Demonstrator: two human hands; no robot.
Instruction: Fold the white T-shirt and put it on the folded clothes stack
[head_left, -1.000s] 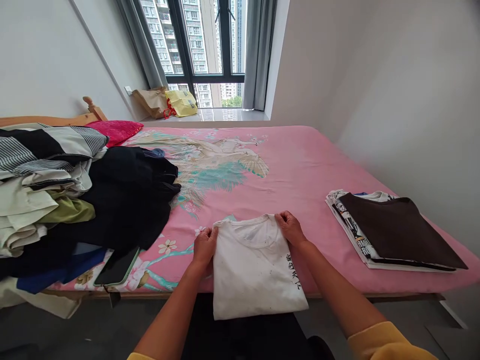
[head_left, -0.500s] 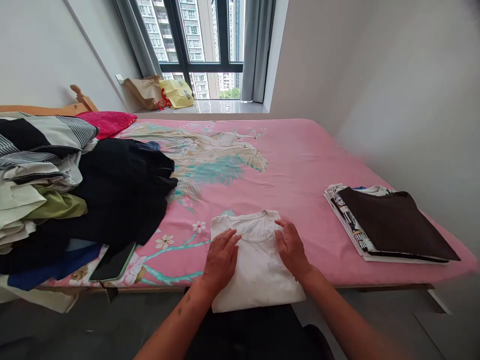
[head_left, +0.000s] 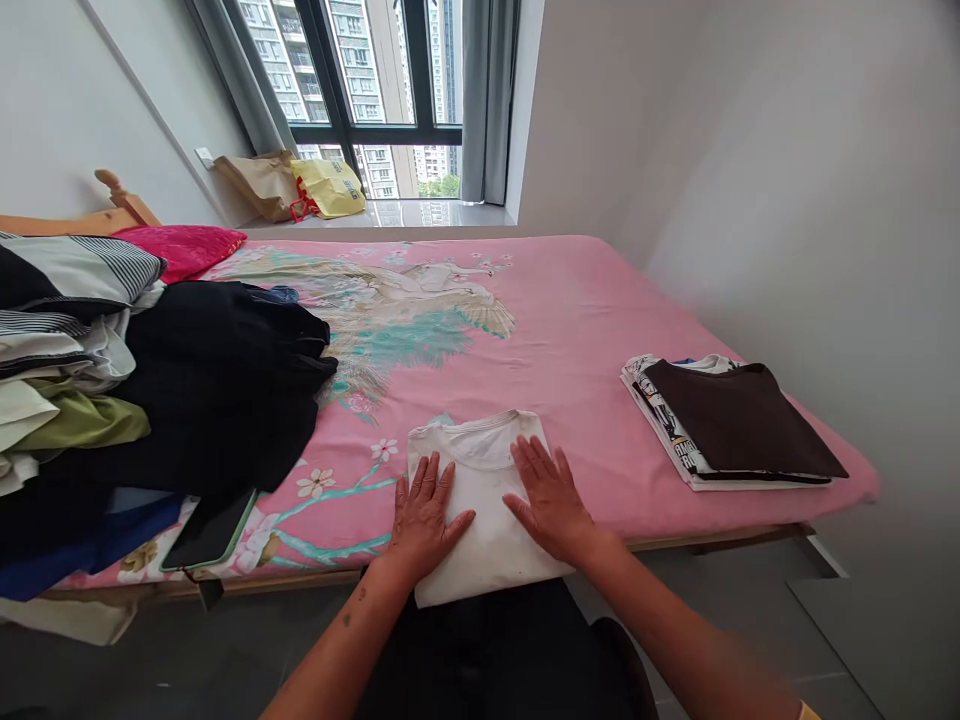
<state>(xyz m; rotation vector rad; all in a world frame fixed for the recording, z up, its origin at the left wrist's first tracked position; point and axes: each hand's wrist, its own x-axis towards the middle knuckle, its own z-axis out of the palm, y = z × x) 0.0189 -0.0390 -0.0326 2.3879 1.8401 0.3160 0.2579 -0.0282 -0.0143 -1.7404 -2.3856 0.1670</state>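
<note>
The white shirt (head_left: pixel 480 500) lies folded at the near edge of the pink bed (head_left: pixel 585 330), its lower end hanging just over the edge. Both hands press flat on it with fingers spread, gripping nothing: left hand (head_left: pixel 424 515) on its left half, right hand (head_left: pixel 551 500) on its right. A folded stack (head_left: pixel 731 425) sits well to the right. A clothes heap (head_left: pixel 150 390) lies to the left, a phone (head_left: pixel 210 530) beside it.

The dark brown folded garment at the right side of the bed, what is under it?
The dark brown garment lies on a printed black-and-white garment whose edges show; anything deeper is covered.
</note>
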